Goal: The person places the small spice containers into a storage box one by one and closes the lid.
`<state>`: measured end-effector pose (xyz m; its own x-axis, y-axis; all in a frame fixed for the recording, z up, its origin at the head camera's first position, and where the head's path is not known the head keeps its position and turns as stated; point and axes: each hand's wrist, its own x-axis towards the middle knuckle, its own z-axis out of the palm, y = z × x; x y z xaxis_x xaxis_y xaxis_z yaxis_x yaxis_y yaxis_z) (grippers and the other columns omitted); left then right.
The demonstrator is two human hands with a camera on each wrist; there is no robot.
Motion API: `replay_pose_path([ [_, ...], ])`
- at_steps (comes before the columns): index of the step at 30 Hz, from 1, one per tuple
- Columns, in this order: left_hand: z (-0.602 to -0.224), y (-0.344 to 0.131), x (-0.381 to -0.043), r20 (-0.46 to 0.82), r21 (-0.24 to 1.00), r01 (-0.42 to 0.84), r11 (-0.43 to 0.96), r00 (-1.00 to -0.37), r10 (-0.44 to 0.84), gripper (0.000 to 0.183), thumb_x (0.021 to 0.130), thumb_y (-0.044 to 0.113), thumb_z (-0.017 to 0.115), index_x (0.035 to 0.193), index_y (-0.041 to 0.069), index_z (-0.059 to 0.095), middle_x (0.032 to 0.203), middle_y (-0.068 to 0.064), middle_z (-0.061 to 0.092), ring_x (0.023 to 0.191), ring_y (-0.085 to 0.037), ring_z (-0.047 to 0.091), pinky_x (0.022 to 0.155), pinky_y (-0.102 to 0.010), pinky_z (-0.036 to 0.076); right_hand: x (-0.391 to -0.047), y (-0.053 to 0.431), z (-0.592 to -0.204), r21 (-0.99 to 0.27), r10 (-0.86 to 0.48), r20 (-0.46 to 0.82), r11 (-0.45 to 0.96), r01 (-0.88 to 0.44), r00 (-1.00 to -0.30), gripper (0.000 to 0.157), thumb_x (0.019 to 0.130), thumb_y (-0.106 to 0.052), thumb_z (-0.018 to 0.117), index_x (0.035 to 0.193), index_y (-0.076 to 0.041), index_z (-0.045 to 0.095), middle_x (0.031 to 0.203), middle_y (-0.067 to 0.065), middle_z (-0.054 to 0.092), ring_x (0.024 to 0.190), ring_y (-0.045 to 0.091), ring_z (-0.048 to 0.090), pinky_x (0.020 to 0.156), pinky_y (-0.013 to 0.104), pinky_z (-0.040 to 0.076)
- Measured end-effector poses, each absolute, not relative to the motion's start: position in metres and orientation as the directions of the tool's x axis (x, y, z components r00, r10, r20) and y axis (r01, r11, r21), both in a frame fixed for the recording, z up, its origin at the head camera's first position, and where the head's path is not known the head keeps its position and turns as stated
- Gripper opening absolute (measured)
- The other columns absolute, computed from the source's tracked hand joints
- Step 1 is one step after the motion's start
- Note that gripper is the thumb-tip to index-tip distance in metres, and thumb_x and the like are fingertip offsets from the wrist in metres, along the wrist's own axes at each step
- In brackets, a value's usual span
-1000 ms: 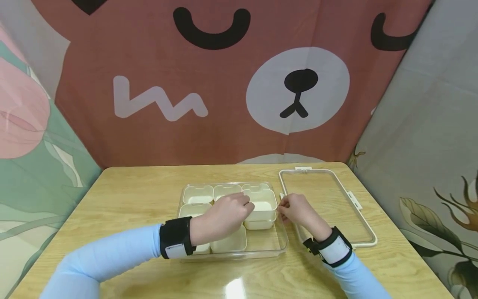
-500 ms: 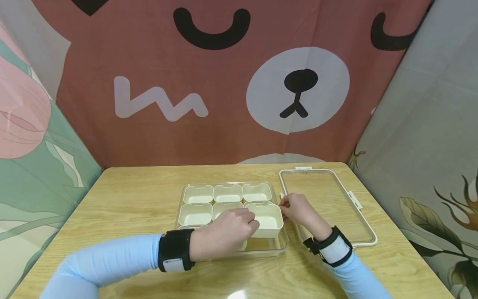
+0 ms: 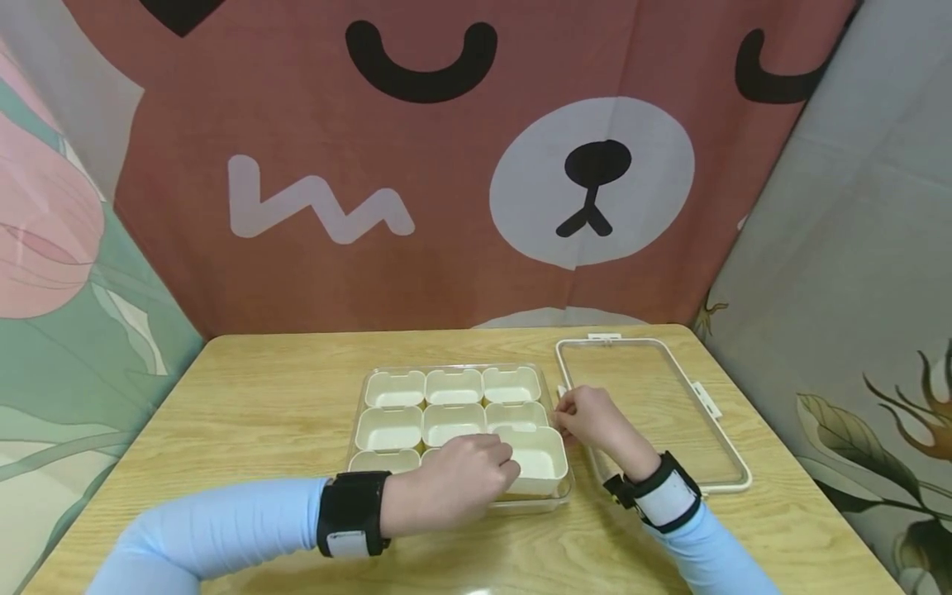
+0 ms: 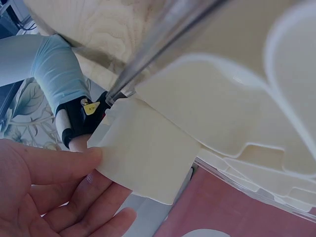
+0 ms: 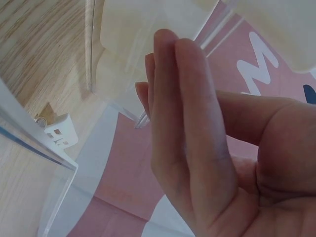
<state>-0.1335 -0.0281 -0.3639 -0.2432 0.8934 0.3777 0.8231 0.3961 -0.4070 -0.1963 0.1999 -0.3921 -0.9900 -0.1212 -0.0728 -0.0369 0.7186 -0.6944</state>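
My left hand (image 3: 455, 486) pinches the left wall of a small cream bin (image 3: 540, 459) at the front right of a clear plastic box (image 3: 532, 505). In the left wrist view, the thumb lies on the outside of this cream bin (image 4: 143, 153), which is tilted. Rows of similar cream bins (image 3: 455, 387) fill the rest of the box; my left hand hides part of the front row. At the box's right side, my right hand (image 3: 595, 420) pinches the clear rim; its fingers (image 5: 197, 128) partly hide the contact.
A clear lid with a white frame (image 3: 725, 486) and side clips lies on the wooden table (image 3: 275, 397), right of the box and partly beneath my right forearm. Behind the table hangs a brown bear-print cloth (image 3: 312, 281).
My left hand has moved the cream bin from above the back right of the box toward the front right and lowered it. My right hand has stayed at the rim.
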Motion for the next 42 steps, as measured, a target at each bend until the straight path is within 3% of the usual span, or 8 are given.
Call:
replay_pose_path([
  [11,-0.366,-0.025,-0.131,0.306,-0.402,0.836,0.375,-0.263,0.915,0.018,0.066,0.002,0.062,0.067,0.019,0.060,0.061,0.010,0.048,0.058,-0.005,0.049,0.053,-0.017,0.040,-0.196,0.200,-0.390,-0.705,-0.109,-0.094,0.709,-0.012,-0.990,0.010,0.087,-0.004,0.063,0.082,0.004,0.065,0.070,0.010,0.066,0.063,0.027,0.069,0.059,0.035,0.057],
  [20,-0.358,-0.020,-0.134,0.207,-0.350,0.864,0.362,-0.306,0.929,0.022,0.066,0.000,0.062,0.064,0.021,0.061,0.058,0.010,0.049,0.055,-0.005,0.049,0.046,-0.020,0.041,-0.198,0.202,-0.389,-0.715,-0.104,-0.096,0.699,-0.004,-0.990,0.010,0.088,-0.004,0.063,0.082,0.004,0.065,0.068,0.009,0.066,0.058,0.020,0.067,0.058,0.034,0.057],
  [30,-0.358,-0.016,-0.135,0.123,-0.388,0.884,0.262,-0.232,0.965,0.024,0.072,0.005,0.065,0.065,0.027,0.061,0.062,0.012,0.056,0.057,-0.002,0.052,0.048,-0.021,0.042,-0.196,0.201,-0.390,-0.706,-0.108,-0.100,0.708,-0.005,-0.989,0.010,0.088,-0.004,0.063,0.082,0.004,0.065,0.067,0.008,0.065,0.060,0.024,0.068,0.058,0.035,0.057],
  [42,-0.360,-0.012,-0.136,0.083,-0.374,0.897,0.236,-0.221,0.972,0.024,0.072,0.007,0.065,0.063,0.027,0.057,0.059,0.014,0.055,0.051,-0.001,0.046,0.044,-0.020,0.035,-0.196,0.201,-0.391,-0.714,-0.105,-0.110,0.700,0.005,-0.988,0.010,0.088,-0.004,0.063,0.082,0.004,0.065,0.068,0.008,0.065,0.061,0.025,0.068,0.059,0.035,0.057],
])
